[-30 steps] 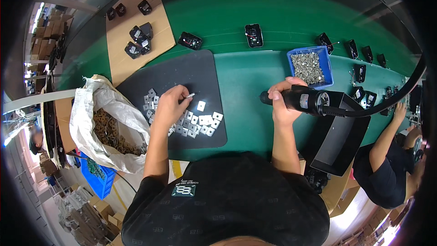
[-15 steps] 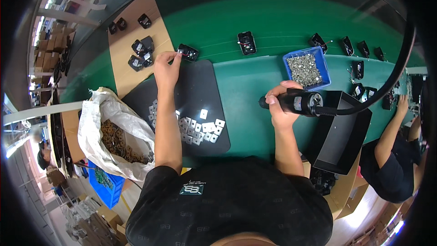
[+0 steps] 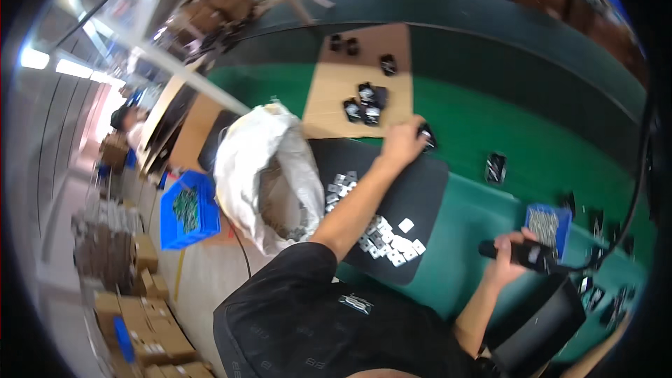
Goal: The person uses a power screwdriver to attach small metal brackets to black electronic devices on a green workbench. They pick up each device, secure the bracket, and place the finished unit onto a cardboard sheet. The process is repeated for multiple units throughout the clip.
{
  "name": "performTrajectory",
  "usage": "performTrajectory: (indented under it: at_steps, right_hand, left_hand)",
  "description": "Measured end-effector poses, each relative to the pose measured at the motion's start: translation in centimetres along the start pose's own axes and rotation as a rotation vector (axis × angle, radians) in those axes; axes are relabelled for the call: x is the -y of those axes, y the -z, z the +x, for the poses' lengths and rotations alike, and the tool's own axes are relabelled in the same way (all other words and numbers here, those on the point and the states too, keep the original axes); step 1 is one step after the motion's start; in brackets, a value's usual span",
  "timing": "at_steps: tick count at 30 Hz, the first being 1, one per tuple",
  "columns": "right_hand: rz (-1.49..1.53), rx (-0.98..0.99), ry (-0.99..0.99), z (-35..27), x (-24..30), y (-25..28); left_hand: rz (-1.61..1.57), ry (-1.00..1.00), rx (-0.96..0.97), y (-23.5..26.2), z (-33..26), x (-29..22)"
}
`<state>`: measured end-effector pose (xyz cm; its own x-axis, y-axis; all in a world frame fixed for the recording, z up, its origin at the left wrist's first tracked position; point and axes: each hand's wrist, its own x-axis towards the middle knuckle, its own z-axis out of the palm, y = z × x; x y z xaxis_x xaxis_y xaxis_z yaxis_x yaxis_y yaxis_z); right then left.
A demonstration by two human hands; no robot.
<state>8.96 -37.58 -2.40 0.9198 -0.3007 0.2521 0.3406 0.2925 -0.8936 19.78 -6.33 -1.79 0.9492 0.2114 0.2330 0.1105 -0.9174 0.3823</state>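
My left hand is closed at the near-left edge of a small black plastic housing, its fingertips partly hidden and blurred. In my right hand is a black electric screwdriver, lying roughly level, with its cable running off to the right. White square plates with holes lie in a loose pile on a black mat below my left forearm. Another black housing sits on the green belt between my hands. Just beyond the screwdriver stands a blue bin of small metal screws.
A cardboard sheet carries several black housings. Left of the mat stands an open white sack, with a blue crate of green parts beside it. A black box is near my right forearm; another person's arm shows at lower right.
The view has swung left and tilted, so the bench appears shifted right. My left hand stays by the same housing, now more over its edge; my right hand still holds the screwdriver.
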Motion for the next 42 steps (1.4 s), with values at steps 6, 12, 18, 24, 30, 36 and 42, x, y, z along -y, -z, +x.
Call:
performTrajectory:
  at_steps: [6, 12, 18, 24, 30, 36, 42]
  right_hand:
    - [-0.001, 0.031, 0.079, 0.2, 1.3, -0.8]
    - [0.031, 0.066, 0.095, 1.0, 1.5, -0.3]
    - [-0.113, -0.089, 0.378, 3.2, 3.3, 0.8]
    - [-0.298, -0.411, 0.709, 7.6, 6.5, 2.5]
    - [-0.54, -0.388, 0.629, 9.0, 2.0, 5.3]
    - [-0.544, -0.322, 0.482, 8.4, 2.3, 4.4]
    - [-0.217, -0.256, 0.546, 8.8, 6.0, 3.0]
  left_hand:
    - [-0.237, -0.062, -0.096, 4.0, -2.4, -1.1]
    - [-0.321, -0.218, 0.14, 7.1, -9.0, -1.8]
    - [-0.546, -0.143, 0.369, 3.0, -13.8, -0.4]
    - [-0.562, -0.249, 0.337, 2.9, -13.1, 0.2]
    - [-0.487, -0.264, 0.246, 2.2, -13.5, 0.0]
    - [-0.471, -0.224, 0.227, 3.2, -12.7, 0.8]
    - [-0.67, -0.171, 0.229, 5.1, -11.6, 0.9]
